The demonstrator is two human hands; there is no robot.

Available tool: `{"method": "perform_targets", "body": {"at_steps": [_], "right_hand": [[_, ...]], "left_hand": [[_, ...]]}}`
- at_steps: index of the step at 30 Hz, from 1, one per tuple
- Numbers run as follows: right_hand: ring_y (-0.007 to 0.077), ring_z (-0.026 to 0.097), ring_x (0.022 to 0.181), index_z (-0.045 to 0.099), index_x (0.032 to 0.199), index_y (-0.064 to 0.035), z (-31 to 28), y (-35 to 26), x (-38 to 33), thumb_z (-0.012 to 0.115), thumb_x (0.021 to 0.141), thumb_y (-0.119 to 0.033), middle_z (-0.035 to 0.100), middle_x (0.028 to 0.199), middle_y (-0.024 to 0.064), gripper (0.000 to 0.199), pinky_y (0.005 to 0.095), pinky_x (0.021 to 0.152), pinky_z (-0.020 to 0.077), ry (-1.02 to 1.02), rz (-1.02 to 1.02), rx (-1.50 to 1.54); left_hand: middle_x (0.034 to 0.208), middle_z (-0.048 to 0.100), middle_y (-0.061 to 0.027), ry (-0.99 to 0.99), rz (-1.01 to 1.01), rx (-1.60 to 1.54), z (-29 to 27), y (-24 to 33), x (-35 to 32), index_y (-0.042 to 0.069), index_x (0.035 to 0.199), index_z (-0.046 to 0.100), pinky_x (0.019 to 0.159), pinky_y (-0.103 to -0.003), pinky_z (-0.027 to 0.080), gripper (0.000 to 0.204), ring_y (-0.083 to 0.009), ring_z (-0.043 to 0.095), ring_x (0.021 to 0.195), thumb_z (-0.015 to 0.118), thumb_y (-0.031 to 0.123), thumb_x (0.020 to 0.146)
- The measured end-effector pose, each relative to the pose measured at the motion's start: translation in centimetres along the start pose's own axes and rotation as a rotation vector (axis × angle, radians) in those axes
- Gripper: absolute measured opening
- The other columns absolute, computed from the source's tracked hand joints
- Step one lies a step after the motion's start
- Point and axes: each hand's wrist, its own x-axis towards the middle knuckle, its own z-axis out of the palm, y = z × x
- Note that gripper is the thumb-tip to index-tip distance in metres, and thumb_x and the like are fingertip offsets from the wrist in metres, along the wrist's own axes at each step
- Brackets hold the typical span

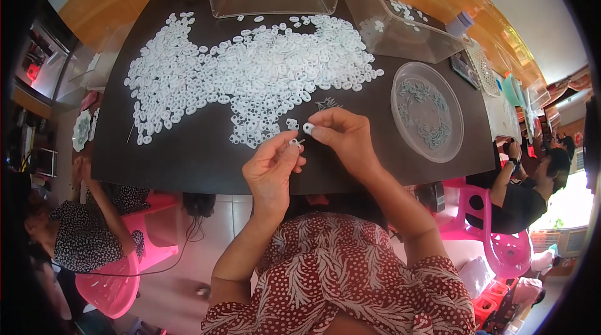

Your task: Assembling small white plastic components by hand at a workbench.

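Nearest the body, just this side of the big heap of white rings, the left hand (270,169) is curled nearly closed, thumb and forefinger pinched on a small ring with what looks like a thin metal pin (295,143) poking from it. Just beside it, a little closer to the heap, the right hand (343,136) is also closed to a pinch, gripping a single white ring (308,128) at its fingertips. The two pieces are close together but not quite touching, so the fitting of one to the other looks to be in progress rather than finished.

Between the hands and the heap lies a small bundle of thin metal pins (327,104) on the dark bench (188,159). The heap of white rings (250,72) itself spreads across most of the bench, loose and unsorted; judging by its size, most of the work is left.

To the right of the heap sits a round clear dish (400,78) with a thin scatter of small greyish pieces on its bottom, which may be finished items, though they are too small to tell. Beyond the heap's right end a clear plastic box (438,44) lies tilted, with a few white rings inside. Directly behind the heap a second clear box (272,9) seems empty.
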Motion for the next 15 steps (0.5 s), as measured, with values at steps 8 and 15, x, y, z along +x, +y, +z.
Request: {"method": "perform_targets", "body": {"at_steps": [8, 15], "right_hand": [[0.0318, 0.052, 0.072, 0.065, 0.084, -0.0028, -1.4, 1.7, 2.5, 0.067, 0.071, 0.000, 0.058, 0.080, 0.0132, 0.014, 0.0374, 0.060, 0.0460, 0.097, -0.907, -1.187], [0.0195, 0.056, 0.068, 0.066, 0.082, 0.0001, -1.4, -0.1, 2.3, 0.067, 0.074, 0.000, 0.059, 0.070, 0.0077, 0.007, 0.0317, 0.063, 0.0455, 0.125, -0.480, -0.550]], "left_hand": [[0.083, 0.066, -0.0103, 0.005, 0.029, 0.037, -0.6, -0.3, 0.5, -0.005, 0.104, 0.065, 0.056, -0.023, 0.048, 0.018, -0.0127, 0.060, 0.064, 0.063, 0.001, 0.087], [0.085, 0.064, -0.0081, -0.002, 0.002, 0.025, -0.5, 0.0, 1.0, -0.004, 0.106, 0.063, 0.058, -0.021, 0.047, 0.018, -0.0103, 0.059, 0.067, 0.061, 0.002, 0.089]]}}
